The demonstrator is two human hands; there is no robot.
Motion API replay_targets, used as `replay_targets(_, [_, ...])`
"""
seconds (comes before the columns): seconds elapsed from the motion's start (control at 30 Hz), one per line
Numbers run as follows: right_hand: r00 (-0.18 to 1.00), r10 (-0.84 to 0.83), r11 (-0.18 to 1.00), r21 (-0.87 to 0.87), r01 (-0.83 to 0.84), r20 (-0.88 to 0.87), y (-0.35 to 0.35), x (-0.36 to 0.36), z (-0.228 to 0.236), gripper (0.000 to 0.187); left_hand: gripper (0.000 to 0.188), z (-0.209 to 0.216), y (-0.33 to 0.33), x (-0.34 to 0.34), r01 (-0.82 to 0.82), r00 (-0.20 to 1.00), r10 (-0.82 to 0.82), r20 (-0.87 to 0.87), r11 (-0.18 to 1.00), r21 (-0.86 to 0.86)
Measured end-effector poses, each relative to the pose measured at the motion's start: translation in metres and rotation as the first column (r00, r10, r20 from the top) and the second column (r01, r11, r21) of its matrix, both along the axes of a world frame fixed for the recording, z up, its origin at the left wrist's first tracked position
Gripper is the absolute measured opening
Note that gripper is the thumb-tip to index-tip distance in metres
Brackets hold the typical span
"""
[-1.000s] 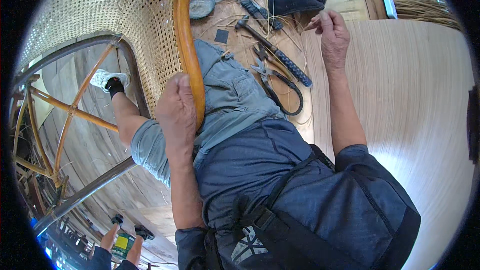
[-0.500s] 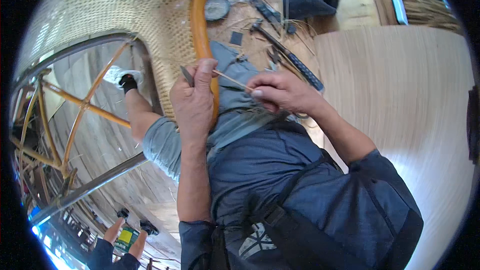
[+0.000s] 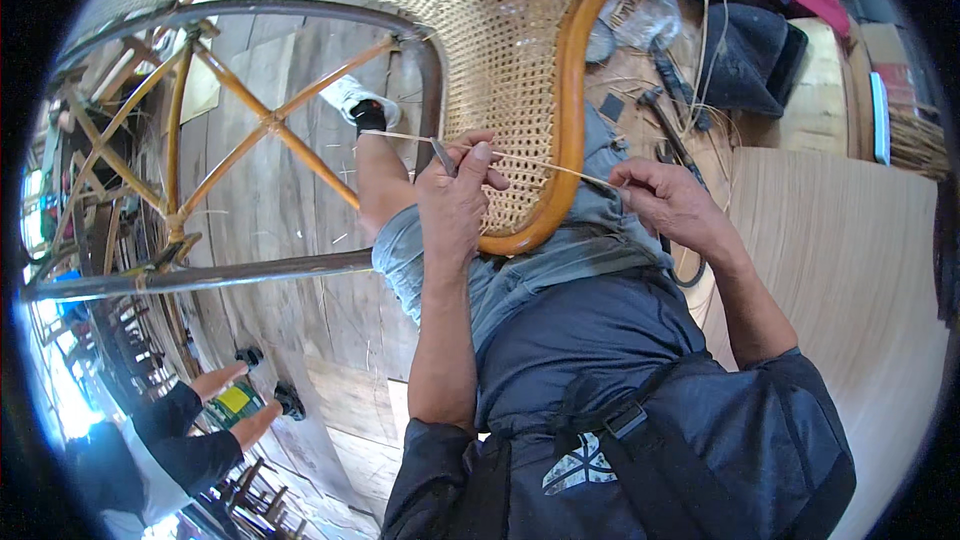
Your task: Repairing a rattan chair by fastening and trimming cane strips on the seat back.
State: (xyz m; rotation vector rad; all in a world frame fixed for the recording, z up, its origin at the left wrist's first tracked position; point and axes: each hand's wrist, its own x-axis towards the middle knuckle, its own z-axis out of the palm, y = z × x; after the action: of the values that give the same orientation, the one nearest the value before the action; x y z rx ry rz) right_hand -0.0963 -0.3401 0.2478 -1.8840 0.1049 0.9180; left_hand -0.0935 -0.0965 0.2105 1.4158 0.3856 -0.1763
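A thin pale cane strip point(image 3: 540, 161) stretches between my hands and continues past my left hand to the left. My left hand point(image 3: 455, 202) is closed on the strip and on a small grey knife blade point(image 3: 443, 158) that sticks up beside the thumb. Its handle is hidden in the palm. With thumb and fingertips, my right hand point(image 3: 672, 206) pinches the strip near its right end. Behind the strip lies a woven cane panel point(image 3: 505, 70) with a curved orange-brown rattan rim point(image 3: 570, 80), resting against my lap.
To the left stands a dark frame point(image 3: 250, 276) with crossed rattan poles point(image 3: 272, 124). A hammer point(image 3: 672, 130), a plastic bag point(image 3: 642, 15) and a dark bag point(image 3: 755, 55) lie at the upper right. A wooden board point(image 3: 840, 260) is at my right. Another person point(image 3: 170, 420) is at lower left.
The view has shifted, so the panel and frame sit farther right. My hands are wider apart, with more strip showing between and beyond them. My left fingers have loosened outward.
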Motion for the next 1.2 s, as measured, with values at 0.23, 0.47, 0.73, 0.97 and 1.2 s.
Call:
replay_targets(0.23, [0.944, 0.117, 0.984, 0.094, -0.153, 0.31, 0.007, -0.005, -0.022, 0.021, 0.017, -0.006, 0.025, 0.01, -0.286, 0.943, 0.25, 0.221, 0.947, 0.149])
replay_targets(0.47, [0.987, 0.136, 0.99, 0.033, -0.14, 0.087, 0.013, 0.002, 0.0, 0.02, 0.012, -0.015, 0.044, 0.009, -0.38, 0.916, 0.349, 0.199, 0.912, 0.151])
replay_targets(0.73, [0.867, 0.03, 0.998, 0.031, -0.052, 0.498, 0.026, 0.02, -0.002, 0.028, 0.015, 0.008, -0.039, 0.003, 0.118, 0.953, -0.166, 0.255, 0.975, 0.19])
replay_targets(0.97, [0.971, -0.081, 0.997, 0.021, 0.078, 0.227, 0.085, 0.041, -0.024, 0.013, 0.013, -0.006, 0.003, 0.018, -0.128, 0.829, -0.153, 0.538, 0.884, 0.45])
replay_targets(1.2, [0.794, 0.217, 0.965, -0.246, -0.088, 0.567, 0.132, 0.069, -0.034, 0.013, 0.016, -0.039, 0.038, 0.041, -0.075, 0.895, -0.179, 0.409, 0.842, 0.534])
